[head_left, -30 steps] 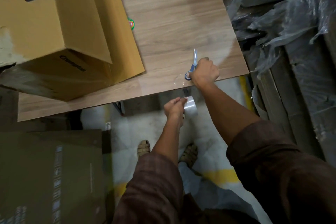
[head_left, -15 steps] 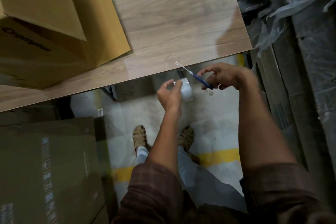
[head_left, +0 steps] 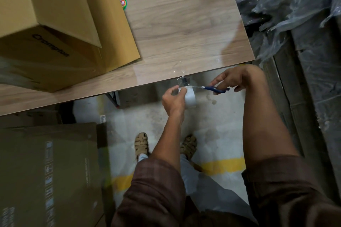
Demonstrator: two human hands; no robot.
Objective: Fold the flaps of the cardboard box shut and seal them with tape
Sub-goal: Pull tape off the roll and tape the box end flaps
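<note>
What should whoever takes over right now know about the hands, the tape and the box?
Left hand holds the tape roll below the table edge.
Right hand holds the scissors, blades pointing at the strip pulled off the roll.
Box sits on the table's left side, one flap lying flat on the table.
Done: a strip is pulled out; whether it is cut cannot be told.
Left: cut the strip, fold the flaps, tape them shut.
</note>
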